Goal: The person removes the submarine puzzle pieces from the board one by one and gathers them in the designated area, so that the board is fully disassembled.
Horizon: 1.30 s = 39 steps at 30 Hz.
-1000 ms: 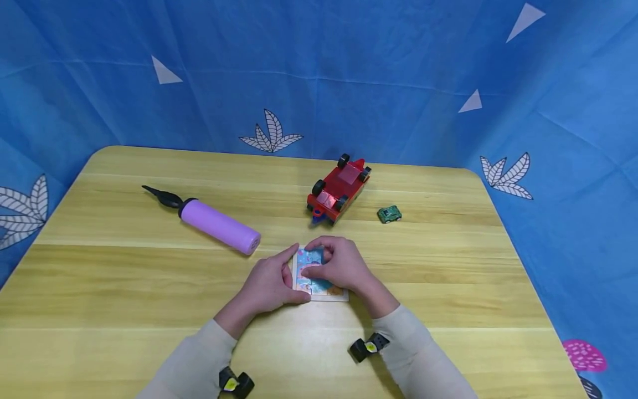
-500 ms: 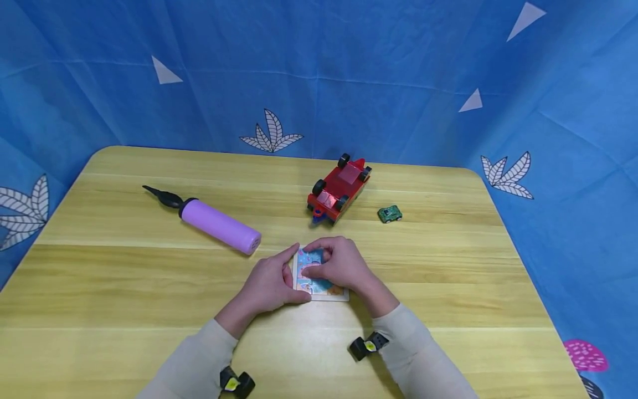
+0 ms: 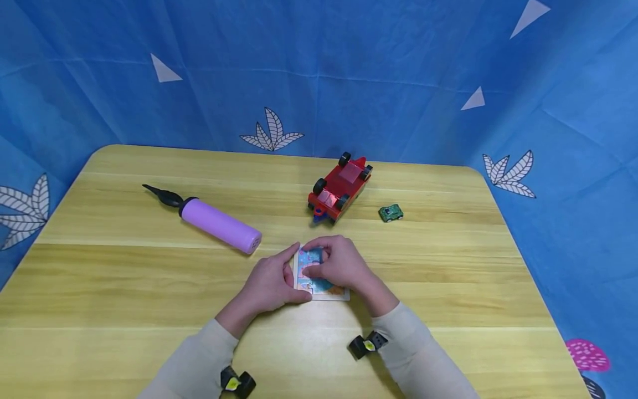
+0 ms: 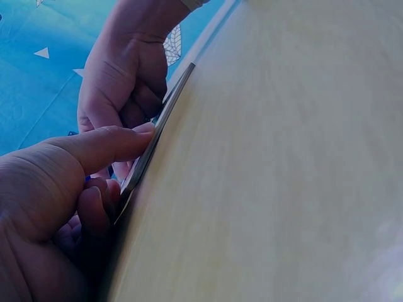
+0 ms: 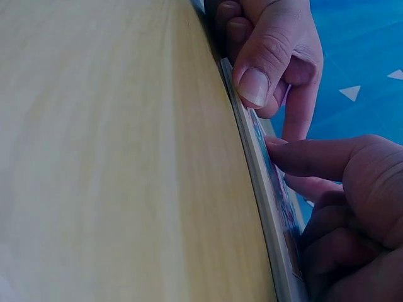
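A small jigsaw puzzle (image 3: 319, 287) in a pale frame lies on the wooden table, its picture blue, pink and orange. My left hand (image 3: 264, 282) grips its left side, the thumb at the near edge and the forefinger at the far left corner. Over the right part of the puzzle my right hand (image 3: 341, 265) is bent, thumb and forefinger pinching at a piece on the face; the hand covers much of that piece. In the right wrist view the right thumb (image 5: 308, 157) meets the picture, while the left thumb (image 5: 255, 85) overlaps the frame.
Beyond the puzzle, a red toy car (image 3: 341, 185) lies with its wheels up. A little green toy car (image 3: 391, 213) stands to its right. At the left lies a purple hand pump (image 3: 219, 224) with a black nozzle. Behind the table (image 3: 448, 266) hangs a blue patterned cloth (image 3: 379, 72).
Both hands keep their places on the puzzle. Only a very slight shift of the whole head view shows.
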### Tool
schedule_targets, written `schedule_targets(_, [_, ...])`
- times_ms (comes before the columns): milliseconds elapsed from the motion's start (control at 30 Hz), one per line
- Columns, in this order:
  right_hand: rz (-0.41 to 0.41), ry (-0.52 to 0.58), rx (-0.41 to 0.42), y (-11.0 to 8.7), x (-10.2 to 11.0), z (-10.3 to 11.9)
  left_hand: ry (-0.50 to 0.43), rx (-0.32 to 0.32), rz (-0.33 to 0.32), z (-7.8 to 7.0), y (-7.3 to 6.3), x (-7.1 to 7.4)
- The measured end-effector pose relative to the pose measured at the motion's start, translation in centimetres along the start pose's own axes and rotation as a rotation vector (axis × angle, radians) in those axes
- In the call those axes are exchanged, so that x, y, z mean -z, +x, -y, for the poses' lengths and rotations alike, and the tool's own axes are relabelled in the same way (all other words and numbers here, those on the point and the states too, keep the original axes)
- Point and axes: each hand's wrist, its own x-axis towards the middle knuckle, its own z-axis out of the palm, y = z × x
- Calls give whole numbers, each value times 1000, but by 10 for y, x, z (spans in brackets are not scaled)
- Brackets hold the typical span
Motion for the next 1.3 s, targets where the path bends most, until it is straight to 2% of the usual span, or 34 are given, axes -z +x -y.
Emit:
schedule_targets(300, [9,89,-15,-2,-3,4,-3,3,0,-2,-1,0])
schedule_targets(1133, [0,152,-10,2,-5,2,-18,-40,-13,2,0,-1])
schedule_targets(1300, [-11,153,-6,0,-5,4,-17,-25,-9,2,1,0])
